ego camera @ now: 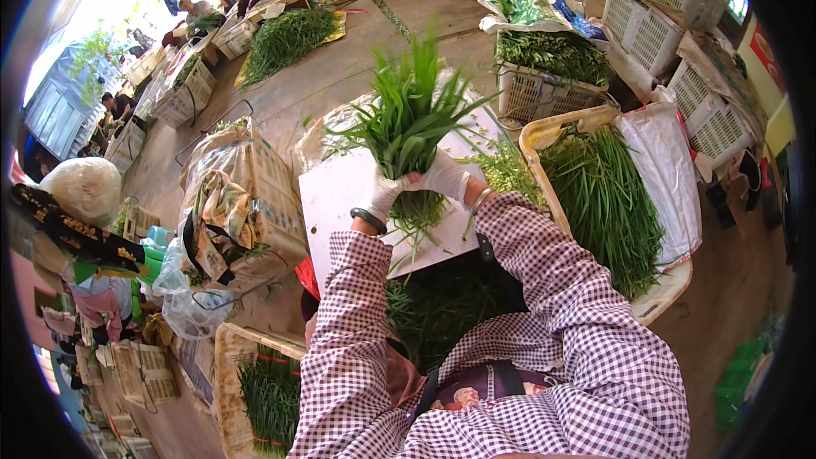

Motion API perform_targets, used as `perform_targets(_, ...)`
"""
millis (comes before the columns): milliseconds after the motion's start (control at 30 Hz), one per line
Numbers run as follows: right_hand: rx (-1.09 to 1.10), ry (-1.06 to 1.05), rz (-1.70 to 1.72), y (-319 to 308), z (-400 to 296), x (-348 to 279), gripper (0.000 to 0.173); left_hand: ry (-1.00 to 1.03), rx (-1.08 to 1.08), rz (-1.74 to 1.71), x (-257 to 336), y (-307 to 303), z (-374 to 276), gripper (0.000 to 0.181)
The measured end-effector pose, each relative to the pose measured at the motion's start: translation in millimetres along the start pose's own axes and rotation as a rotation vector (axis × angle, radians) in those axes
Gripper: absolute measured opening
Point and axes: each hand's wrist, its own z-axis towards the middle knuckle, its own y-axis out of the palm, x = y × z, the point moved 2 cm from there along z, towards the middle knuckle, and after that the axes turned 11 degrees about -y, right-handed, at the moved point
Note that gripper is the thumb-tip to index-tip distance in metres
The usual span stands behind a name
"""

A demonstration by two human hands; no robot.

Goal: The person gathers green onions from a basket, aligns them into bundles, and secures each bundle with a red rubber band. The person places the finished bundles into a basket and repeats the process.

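Observation:
Both my hands wear thin whitish gloves and circle a thick bunch of long green leaves (pixel 408 134) above a white board (pixel 331 204). My left hand (pixel 386 194), with a dark bangle at its wrist, grips the bunch from the left. From the right, my right hand (pixel 449 175), with a silver-coloured bangle, closes round the same bunch. The leaves fan out away from me, and the lower ends hang towards me over the board. Cut bits and pale trimmings (pixel 503 169) lie on the board's right side. Part of my fingers is hidden behind the leaves.
A yellowish crate (pixel 554 204) of loose green leaves (pixel 605 204) stands at right, a white sack (pixel 663 172) beside it. Lower left, another crate (pixel 226 363) holds banded bunches (pixel 271 395). A cloth-draped crate (pixel 274 204) stands left of the board. People work at upper left.

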Motion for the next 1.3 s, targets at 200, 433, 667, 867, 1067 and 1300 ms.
perform_targets(200, 0.126, 0.098, 0.284, -9, 14, 8, 0.062, 0.039, -0.060, 0.234, 7, -8, 5, 0.068)
perform_targets(433, -0.037, -0.154, -0.063, 9, 18, -37, 0.056, -0.032, -0.074, -0.420, -71, -53, 9, 0.036)
perform_targets(667, 0.420, -0.078, 0.035, -5, 26, -21, 0.034, -0.031, 0.440, 1.254, 49, 31, -23, 0.085)
perform_targets(867, 0.227, -0.015, 0.013, -2, 32, -30, 0.037, 0.034, 0.381, 0.808, 41, 19, -23, 0.084)
perform_targets(1067, 0.160, -0.198, 0.082, -17, 36, -74, 0.059, -0.070, 0.005, -0.225, 31, 25, -2, 0.057)
perform_targets(1300, 0.255, -0.004, 0.227, -8, 38, -69, 0.035, 0.062, 0.044, 0.160, 14, 16, 15, 0.046)
